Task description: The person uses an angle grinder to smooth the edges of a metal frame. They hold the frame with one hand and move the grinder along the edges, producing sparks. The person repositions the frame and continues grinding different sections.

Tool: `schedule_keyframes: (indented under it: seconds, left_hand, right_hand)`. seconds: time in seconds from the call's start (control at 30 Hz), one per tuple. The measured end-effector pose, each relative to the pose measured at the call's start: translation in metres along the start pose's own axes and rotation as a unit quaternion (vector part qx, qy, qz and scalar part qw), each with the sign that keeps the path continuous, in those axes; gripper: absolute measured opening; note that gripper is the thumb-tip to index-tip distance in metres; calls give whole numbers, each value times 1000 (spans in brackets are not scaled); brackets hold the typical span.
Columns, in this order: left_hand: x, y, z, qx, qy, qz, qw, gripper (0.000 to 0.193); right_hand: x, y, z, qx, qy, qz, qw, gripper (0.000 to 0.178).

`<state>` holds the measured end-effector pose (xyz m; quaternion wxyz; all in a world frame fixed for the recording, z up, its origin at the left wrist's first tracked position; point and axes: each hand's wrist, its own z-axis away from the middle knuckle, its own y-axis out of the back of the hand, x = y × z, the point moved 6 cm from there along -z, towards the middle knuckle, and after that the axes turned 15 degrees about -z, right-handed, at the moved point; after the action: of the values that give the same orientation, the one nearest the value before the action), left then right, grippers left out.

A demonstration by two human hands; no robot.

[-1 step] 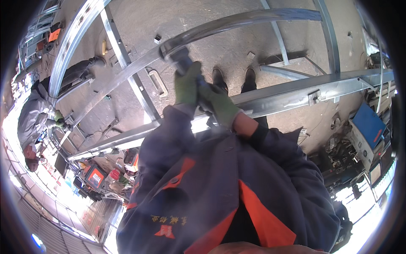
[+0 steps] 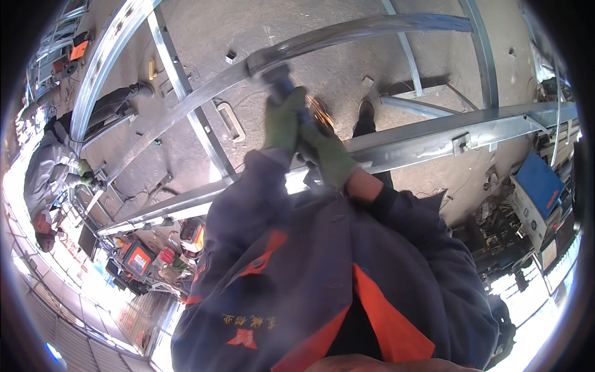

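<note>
Both my hands, in green gloves, hold an angle grinder (image 2: 279,80). My left hand (image 2: 285,124) is closed around its body near the head. Behind it my right hand (image 2: 328,154) wraps the rear of the tool. The blurred grinder head lies against a long steel bar (image 2: 353,32) that crosses the frame in front of me. Orange sparks (image 2: 320,113) show beside the grinder, above the floor. Nearer to me, under my wrists, runs a second steel beam (image 2: 421,139).
Steel crosspieces (image 2: 207,136) join the beams. A pale looped handle-like piece (image 2: 230,121) lies on the floor (image 2: 297,49). At the left a co-worker (image 2: 56,167) in grey bends over the frame's end. A blue-topped machine (image 2: 538,183) stands at the right.
The grinder and both my hands have shifted slightly right along the bar. Sparks now show beside the tool, where my boot was visible before.
</note>
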<state>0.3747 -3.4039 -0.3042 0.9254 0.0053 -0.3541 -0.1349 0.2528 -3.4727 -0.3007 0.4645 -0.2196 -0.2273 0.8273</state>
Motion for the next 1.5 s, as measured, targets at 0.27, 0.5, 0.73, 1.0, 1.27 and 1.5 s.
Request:
schedule_keyframes:
  seconds: [0.27,0.5,0.73,1.0,1.27,1.5]
  left_hand:
    - [-15,8,-3,-11,8,-40,999,43]
    - [-17,20,2,-16,1,37,999,33]
    - [-23,22,14,40,13,25,999,35]
    - [-18,-7,8,-53,-38,-38,997,36]
    - [-11,-11,13,-22,-19,-31,999,35]
    - [3,-46,6,-17,5,-58,998,35]
  right_hand:
    - [6,1,1,-2,16,8,1000,45]
    - [11,-7,-1,20,12,53,998,40]
    - [21,5,4,-29,15,55,998,37]
    - [-1,-2,19,-63,175,126,974,42]
    - [10,18,12,-30,35,-32,998,44]
    - [-35,26,21,-82,204,177,959,43]
